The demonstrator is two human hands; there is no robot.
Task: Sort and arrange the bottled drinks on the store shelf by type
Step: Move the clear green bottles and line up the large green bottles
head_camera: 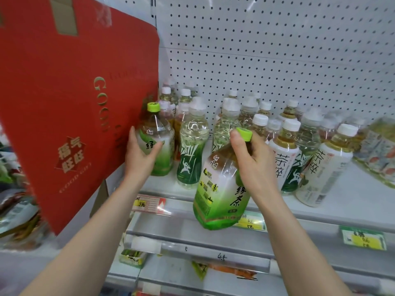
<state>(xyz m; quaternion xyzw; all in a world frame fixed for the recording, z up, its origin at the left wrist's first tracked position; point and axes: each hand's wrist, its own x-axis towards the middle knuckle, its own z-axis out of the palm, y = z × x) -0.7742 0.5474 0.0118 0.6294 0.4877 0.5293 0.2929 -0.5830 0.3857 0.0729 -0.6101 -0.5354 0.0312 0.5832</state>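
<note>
Left hand (141, 154) is wrapped round the green-capped tea bottle (157, 133), which stands at the left end of the shelf (352, 199), just beside the red carton (74, 103). Right hand (254, 159) is clamped on the neck of the larger tea bottle (220, 195), under its green cap. That bottle hangs tilted in front of the shelf lip and is not yet set down. Both carry the same green label, so they probably belong together. No free slot shows beside the standing one, because the bamboo-label bottles (192, 150) crowd it. I advise steadying or shifting the standing bottle first. The larger one should then be righted, lowered base-first and kept clear of neighbouring caps. White-label bottles (284, 159) stand to the right, mixed with bamboo-label ones. The shelf is white and smooth, with price tags (149, 202) on its front rail. A pegboard (277, 50) forms the back. Further shelves lie below.
</note>
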